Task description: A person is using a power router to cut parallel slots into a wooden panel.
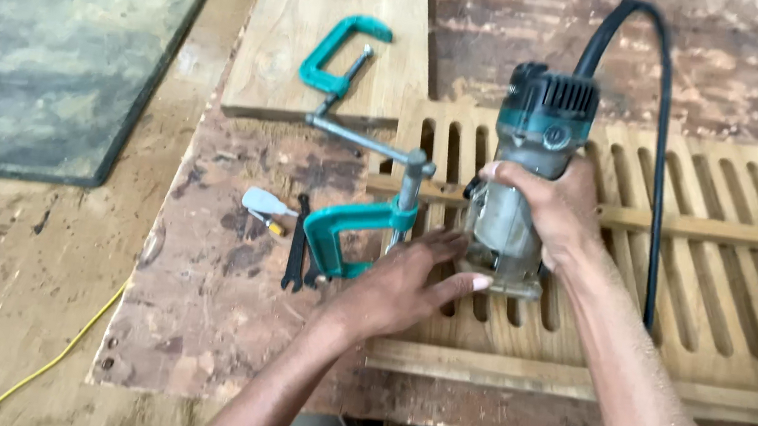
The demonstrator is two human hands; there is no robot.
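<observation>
Teal trim router (526, 178) upright on slotted wooden panel (727, 285) on desk; right hand (553, 206) wrapped round its body. Left hand (409, 284) spread flat on panel beside base, near teal clamp (353, 229). Router looks dense, rigid, top-heavy; grip mid-body.

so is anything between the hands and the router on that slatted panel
Nothing visible. The right hand wraps the router body directly, and the left hand lies flat on the slatted panel touching the router's base. The teal clamp sits just left of it.
</observation>
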